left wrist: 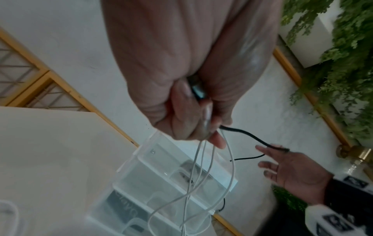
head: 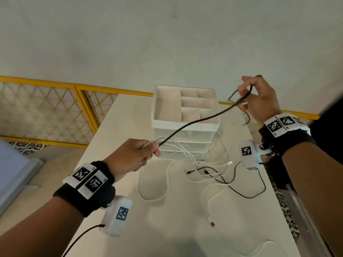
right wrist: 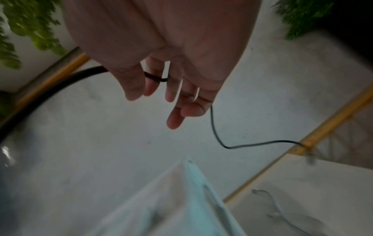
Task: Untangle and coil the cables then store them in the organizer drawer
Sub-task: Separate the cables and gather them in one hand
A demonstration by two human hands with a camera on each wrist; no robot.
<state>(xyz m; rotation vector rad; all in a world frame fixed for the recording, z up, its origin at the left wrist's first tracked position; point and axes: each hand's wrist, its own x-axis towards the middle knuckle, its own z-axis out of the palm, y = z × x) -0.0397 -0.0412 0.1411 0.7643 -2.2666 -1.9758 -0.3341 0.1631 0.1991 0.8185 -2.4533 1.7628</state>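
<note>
A black cable point(head: 194, 122) stretches taut in the air between my two hands, crossing in front of the white organizer point(head: 155, 110). My left hand point(head: 154, 147) grips one end of it in a fist, together with several white cable strands point(head: 178, 145) that hang down to the table. In the left wrist view the black plug sits inside that fist point(left wrist: 212, 135). My right hand point(head: 245, 89), raised to the organizer's right, holds the black cable point(right wrist: 155, 77) between thumb and fingers, the other fingers loosely spread. A thin black tail point(right wrist: 214, 127) dangles from it.
Black and white cables lie tangled on the white table point(head: 167, 229) right of centre point(head: 207, 171), with a USB plug point(head: 212, 223) nearer me. The organizer has an open compartment tray on top and clear drawers point(left wrist: 161, 175) below. A yellow lattice fence point(head: 55, 108) runs behind.
</note>
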